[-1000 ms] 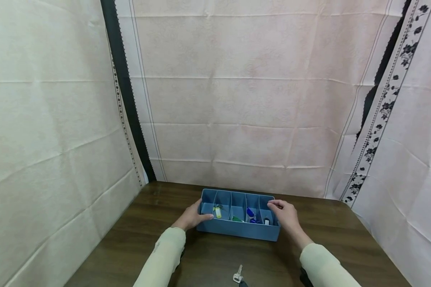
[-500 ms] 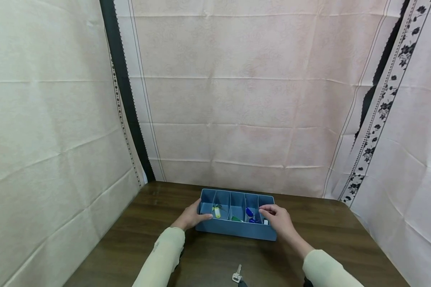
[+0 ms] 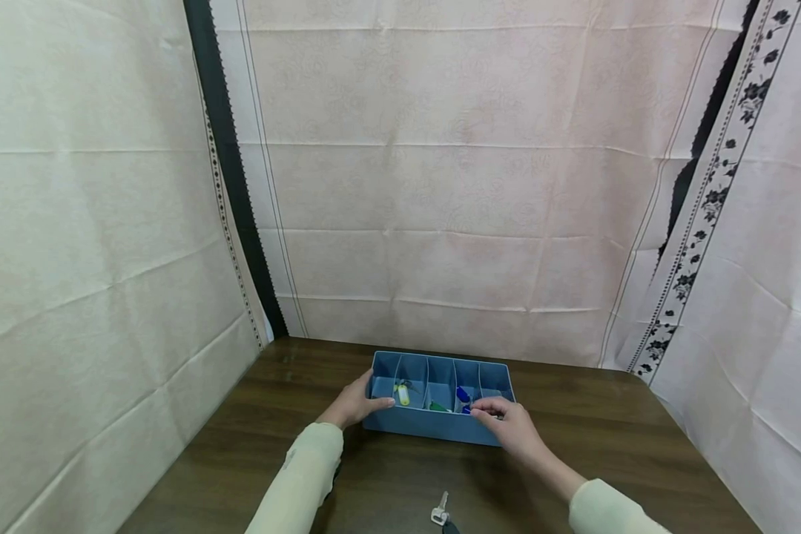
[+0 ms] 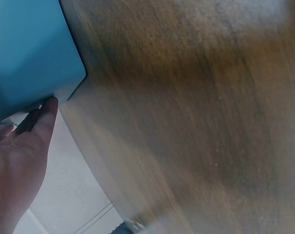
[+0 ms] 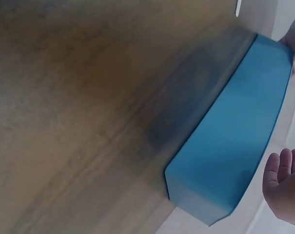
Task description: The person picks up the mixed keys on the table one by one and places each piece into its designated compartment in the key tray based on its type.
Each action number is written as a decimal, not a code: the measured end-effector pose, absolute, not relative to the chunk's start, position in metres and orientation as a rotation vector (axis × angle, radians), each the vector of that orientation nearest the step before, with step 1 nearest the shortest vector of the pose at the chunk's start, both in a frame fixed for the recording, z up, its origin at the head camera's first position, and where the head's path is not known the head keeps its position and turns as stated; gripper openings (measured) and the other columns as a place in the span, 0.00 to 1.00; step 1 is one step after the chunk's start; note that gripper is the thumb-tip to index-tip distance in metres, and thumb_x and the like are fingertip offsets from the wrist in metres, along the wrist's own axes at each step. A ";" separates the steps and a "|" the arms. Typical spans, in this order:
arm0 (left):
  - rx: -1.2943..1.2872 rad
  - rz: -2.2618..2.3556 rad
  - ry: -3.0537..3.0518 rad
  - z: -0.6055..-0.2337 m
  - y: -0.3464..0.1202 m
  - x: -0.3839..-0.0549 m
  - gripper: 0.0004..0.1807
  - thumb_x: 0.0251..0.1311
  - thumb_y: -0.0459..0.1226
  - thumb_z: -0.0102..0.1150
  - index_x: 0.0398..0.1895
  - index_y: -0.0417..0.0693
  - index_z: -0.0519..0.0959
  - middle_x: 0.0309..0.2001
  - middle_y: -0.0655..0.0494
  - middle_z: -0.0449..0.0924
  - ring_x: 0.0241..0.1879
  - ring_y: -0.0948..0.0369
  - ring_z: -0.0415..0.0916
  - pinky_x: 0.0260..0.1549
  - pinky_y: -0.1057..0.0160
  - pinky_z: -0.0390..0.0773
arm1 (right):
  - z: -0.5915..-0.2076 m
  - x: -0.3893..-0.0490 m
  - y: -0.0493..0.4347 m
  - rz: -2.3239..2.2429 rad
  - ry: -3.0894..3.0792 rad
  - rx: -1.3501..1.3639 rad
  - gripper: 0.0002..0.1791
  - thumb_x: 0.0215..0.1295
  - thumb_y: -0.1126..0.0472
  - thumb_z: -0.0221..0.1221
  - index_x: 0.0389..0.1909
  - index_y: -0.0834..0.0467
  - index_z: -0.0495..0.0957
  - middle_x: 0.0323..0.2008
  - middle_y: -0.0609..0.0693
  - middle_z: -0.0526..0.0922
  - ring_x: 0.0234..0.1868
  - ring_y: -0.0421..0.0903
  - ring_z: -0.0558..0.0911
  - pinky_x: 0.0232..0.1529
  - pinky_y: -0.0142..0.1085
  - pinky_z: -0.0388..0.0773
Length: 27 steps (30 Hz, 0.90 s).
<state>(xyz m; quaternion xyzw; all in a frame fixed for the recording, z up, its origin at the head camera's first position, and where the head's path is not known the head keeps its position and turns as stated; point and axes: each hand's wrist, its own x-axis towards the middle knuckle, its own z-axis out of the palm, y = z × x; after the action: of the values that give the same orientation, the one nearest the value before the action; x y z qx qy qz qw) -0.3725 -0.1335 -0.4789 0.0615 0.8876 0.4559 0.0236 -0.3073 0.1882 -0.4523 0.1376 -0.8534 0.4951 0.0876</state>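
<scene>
A blue divided box (image 3: pixel 434 428) stands on the wooden table. My left hand (image 3: pixel 360 403) grips its left end, thumb at the front rim and fingers along the end wall. In the left wrist view, the fingers of that hand (image 4: pixel 28 151) press against the box's end. My right hand (image 3: pixel 507 426) hovers over the front right rim, fingers bent with thumb and fingertips together; whether something small is pinched there I cannot tell. Inside the compartments lie a yellow key tag (image 3: pixel 403 394), a green piece (image 3: pixel 438 406) and blue pieces (image 3: pixel 463 394). The right hand partly covers the rightmost compartments.
A silver key (image 3: pixel 440 509) with a dark fob (image 3: pixel 450 528) lies on the table (image 3: pixel 400 475) in front of the box. Pale cloth (image 3: pixel 440 185) hangs behind the table and along both sides.
My right hand has moved left and down from the box's right rim to above its front right part, covering the dark and white item there. The left hand keeps its grip.
</scene>
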 end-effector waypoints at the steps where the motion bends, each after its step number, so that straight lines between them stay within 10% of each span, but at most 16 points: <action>1: 0.192 1.409 2.750 -0.479 -0.134 -0.373 0.54 0.57 0.54 0.69 0.79 0.45 0.49 0.73 0.37 0.58 0.70 0.39 0.59 0.63 0.36 0.63 | -0.453 -0.306 0.188 1.478 -2.547 0.417 0.07 0.67 0.58 0.64 0.39 0.56 0.87 0.41 0.46 0.85 0.44 0.43 0.80 0.44 0.33 0.79; 27: 0.182 1.416 2.733 -0.481 -0.135 -0.377 0.55 0.56 0.54 0.70 0.79 0.45 0.49 0.73 0.38 0.59 0.70 0.39 0.59 0.63 0.36 0.63 | -0.491 -0.270 0.183 1.447 -2.737 0.811 0.09 0.65 0.56 0.65 0.37 0.58 0.87 0.39 0.43 0.83 0.41 0.36 0.78 0.40 0.31 0.76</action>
<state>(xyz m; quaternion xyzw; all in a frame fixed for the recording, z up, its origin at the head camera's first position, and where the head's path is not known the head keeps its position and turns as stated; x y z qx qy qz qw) -0.3770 -0.1349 -0.4810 0.0591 0.8859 0.4591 0.0291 -0.2702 0.1826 -0.4915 0.2534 -0.8548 0.4519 -0.0294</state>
